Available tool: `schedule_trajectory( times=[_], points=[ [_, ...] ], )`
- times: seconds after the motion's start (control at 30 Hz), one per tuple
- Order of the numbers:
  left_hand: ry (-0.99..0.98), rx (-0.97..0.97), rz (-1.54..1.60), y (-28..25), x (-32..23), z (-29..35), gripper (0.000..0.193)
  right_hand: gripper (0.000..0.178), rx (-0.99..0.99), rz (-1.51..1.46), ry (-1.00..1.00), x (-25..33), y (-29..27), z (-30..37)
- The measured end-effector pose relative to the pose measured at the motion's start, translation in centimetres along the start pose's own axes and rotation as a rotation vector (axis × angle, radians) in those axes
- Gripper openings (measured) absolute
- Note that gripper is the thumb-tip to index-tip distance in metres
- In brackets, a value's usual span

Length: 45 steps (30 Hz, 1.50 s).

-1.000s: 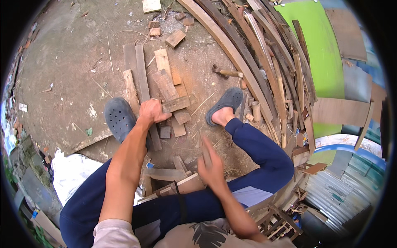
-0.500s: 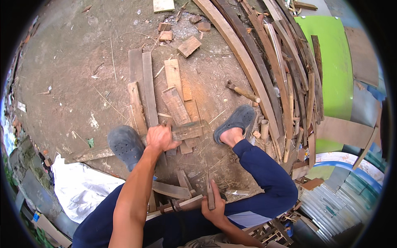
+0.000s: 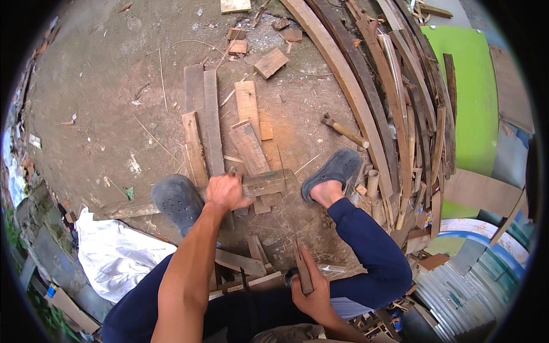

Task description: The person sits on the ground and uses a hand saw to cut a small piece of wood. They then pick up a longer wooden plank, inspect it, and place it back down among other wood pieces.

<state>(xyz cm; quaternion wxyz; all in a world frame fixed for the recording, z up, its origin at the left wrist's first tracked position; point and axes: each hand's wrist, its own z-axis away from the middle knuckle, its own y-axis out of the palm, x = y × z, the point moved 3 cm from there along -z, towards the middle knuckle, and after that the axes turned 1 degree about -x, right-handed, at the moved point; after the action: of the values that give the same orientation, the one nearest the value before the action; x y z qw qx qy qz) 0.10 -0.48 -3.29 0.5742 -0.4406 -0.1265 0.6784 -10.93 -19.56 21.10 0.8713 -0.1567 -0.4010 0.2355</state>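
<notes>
i have the left hand (image 3: 227, 193) closed down tight on a worn plank (image 3: 266, 183), fingers wrapped over it, with the plank's end sticking out to the right of that grip. in the right hand (image 3: 311, 288), nearer the body and to the right of the left grip, i have a snug hold on what looks like a hand saw (image 3: 303, 267), its brown handle pointing away from me. beyond the handle i make out a thin dark line at the plank near its right end; it seems to be the blade on edge, but i cannot tell whether it is biting into the wood

just left of the left grip i see the left shoe (image 3: 177, 201), and past it a long board (image 3: 128, 210) comes out from under that shoe; i cannot tell if it is the same piece as the plank. straight ahead of the left grip lie narrow boards (image 3: 213, 123), with a pale board (image 3: 246, 103) ahead and slightly right. the right shoe (image 3: 333, 174) is right of the plank's end, and a hammer (image 3: 349, 132) lies farther ahead, beside long timbers (image 3: 343, 86). nearer me, left of the left grip, is a white sheet (image 3: 117, 254)
</notes>
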Motion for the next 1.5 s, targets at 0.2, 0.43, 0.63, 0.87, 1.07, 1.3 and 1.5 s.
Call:
schedule_trajectory(
  times=[0.2,0.43,0.63,0.87,1.07,1.3,1.5],
  points=[
    [0.003,-0.019,-0.054,-0.8,-0.7,0.2,0.066,0.066,-0.105,-0.015,-0.107,-1.4,1.4,1.5],
    [-0.002,-0.029,-0.110,-0.4,-0.5,0.1,0.067,0.067,-0.117,-0.078,-0.029,-2.4,0.1,11.2],
    [0.042,-0.046,-0.115,-0.6,-0.5,-0.1,0.068,0.066,-0.089,-0.046,-0.038,-0.7,1.9,-3.3],
    [-0.004,0.002,-0.126,-1.1,-0.8,-0.1,0.066,0.065,-0.154,-0.030,-0.134,-2.4,1.2,6.5],
    [0.024,-0.032,-0.102,-1.0,-0.5,0.1,0.066,0.061,-0.209,-0.143,-0.189,-1.1,2.0,-2.8],
    [-0.001,0.120,-0.164,-0.3,-1.0,0.5,0.069,0.067,-0.206,-0.093,-0.246,-9.5,5.2,-8.0],
    [-0.024,0.094,-0.089,0.2,-1.1,0.8,0.066,0.069,-0.244,-0.118,-0.301,-8.2,5.1,-6.8]
  ],
)
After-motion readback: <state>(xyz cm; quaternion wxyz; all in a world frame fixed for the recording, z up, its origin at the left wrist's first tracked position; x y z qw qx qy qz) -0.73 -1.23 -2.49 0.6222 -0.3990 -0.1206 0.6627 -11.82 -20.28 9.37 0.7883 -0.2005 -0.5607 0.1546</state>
